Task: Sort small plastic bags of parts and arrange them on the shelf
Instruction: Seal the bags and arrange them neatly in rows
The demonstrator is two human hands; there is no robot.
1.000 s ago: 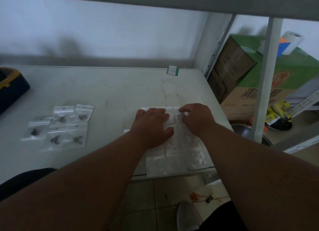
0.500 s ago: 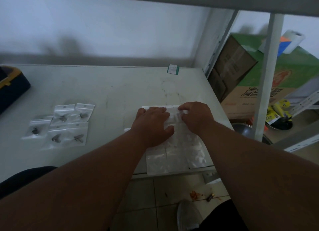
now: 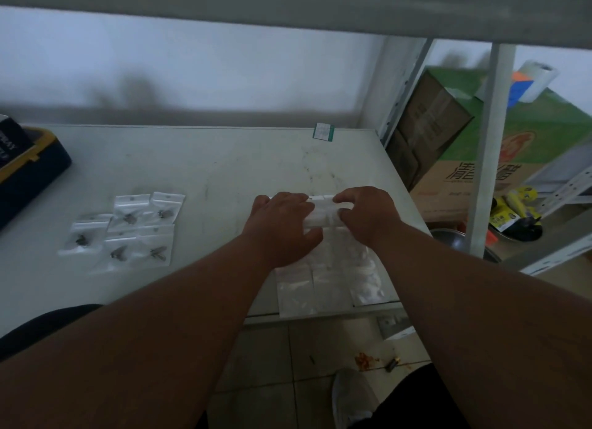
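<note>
Left hand (image 3: 282,226) still flat, right hand (image 3: 365,214) apparently now pinching bags (image 3: 323,215).

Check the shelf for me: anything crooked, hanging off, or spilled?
The white bags under both hands overhang the shelf's front edge. On the floor below lies a reddish smear.

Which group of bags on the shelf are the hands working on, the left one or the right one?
The right group, pale bags at the shelf's front edge; both hands rest on it. The left group, holding dark parts, lies untouched.
</note>
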